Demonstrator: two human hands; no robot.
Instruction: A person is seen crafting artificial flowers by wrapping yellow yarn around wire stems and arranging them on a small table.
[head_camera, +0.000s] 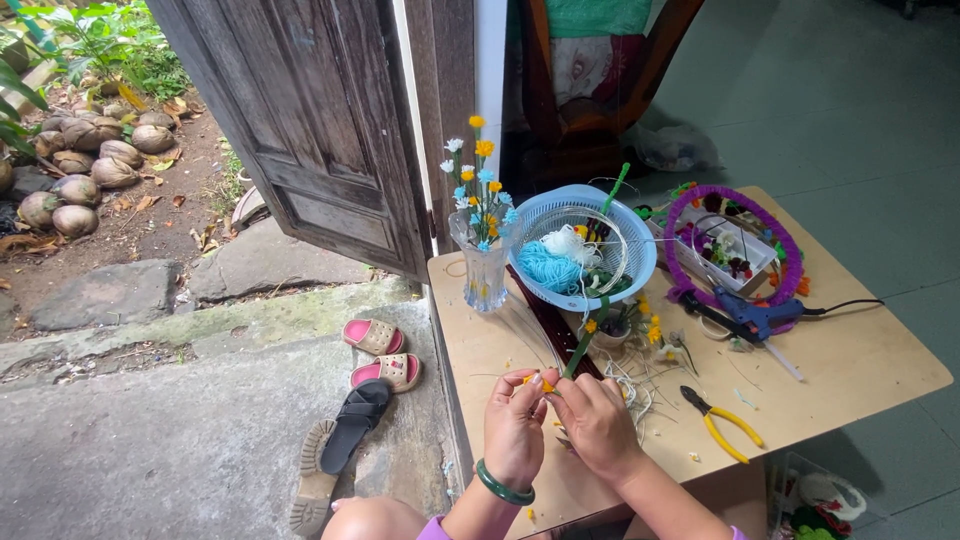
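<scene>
Low in the frame's centre, over the desk (850, 370), both hands, left hand (515, 425) and right hand (597, 425), pinched a small yellow flower (541, 381) on its green stem (581, 345) between closed fingertips, steadying it for fine work.

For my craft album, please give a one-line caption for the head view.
Both hands, left and right, pinch a small yellow flower over a low wooden table.

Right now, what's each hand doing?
Left hand: closed on a small yellow flower.
Right hand: closed, pinching the flower's green stem.
</scene>
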